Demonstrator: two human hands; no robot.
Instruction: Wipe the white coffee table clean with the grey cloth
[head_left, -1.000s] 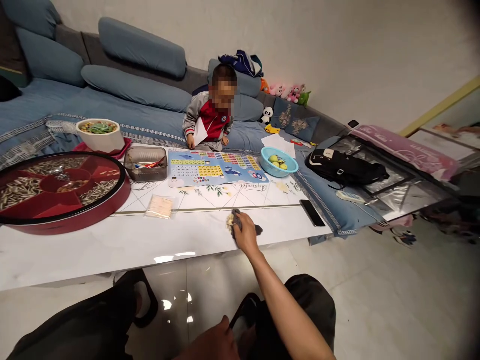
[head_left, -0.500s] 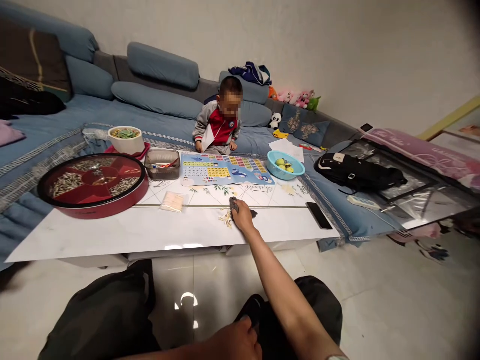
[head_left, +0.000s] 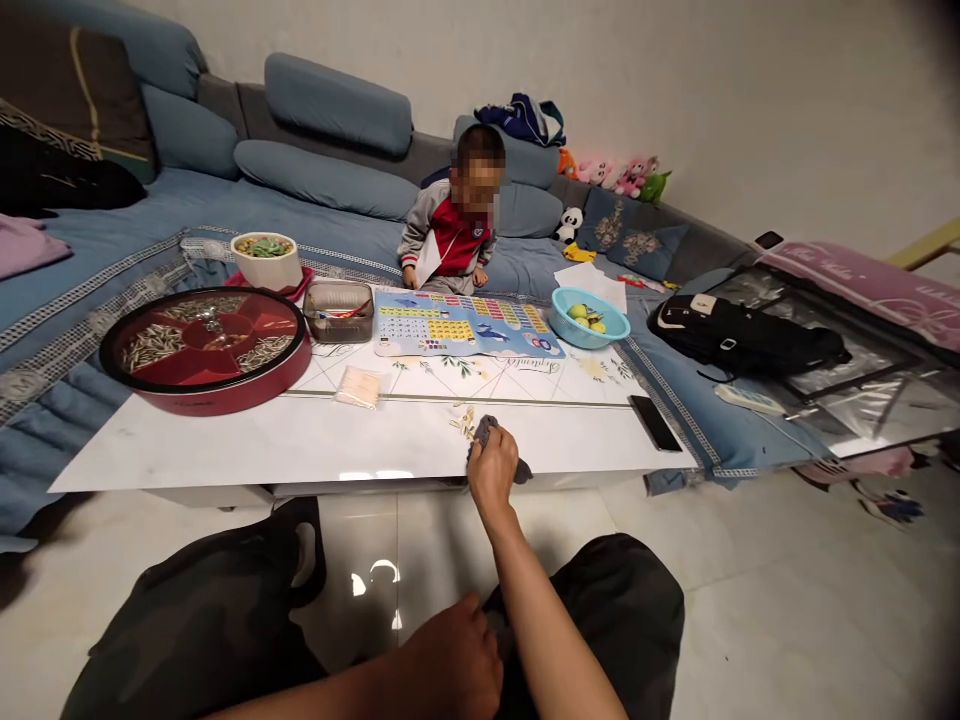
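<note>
My right hand (head_left: 495, 462) is closed around a dark grey cloth (head_left: 486, 428) at the near edge of the white table (head_left: 247, 437). Part of the cloth sticks out to the right of the hand. Just left of it lie small pale yellowish scraps (head_left: 463, 423), too small to name surely. My left hand (head_left: 461, 655) is low in front of my lap, its fingers curled in a fist with nothing seen in them. A clear packet of thin sticks (head_left: 358, 388) lies left of the scraps.
On the table are a red divided snack tray (head_left: 202, 400), a clear brown box (head_left: 341, 325), a printed chart (head_left: 420, 345), a blue basket (head_left: 592, 330) of green fruit and a phone (head_left: 654, 424). A child (head_left: 454, 225) is behind it at the sofa (head_left: 315, 228).
My right hand has drawn the cloth toward the table's near edge, away from the chart. The scraps now lie beyond and left of the hand. The view has shifted slightly.
</note>
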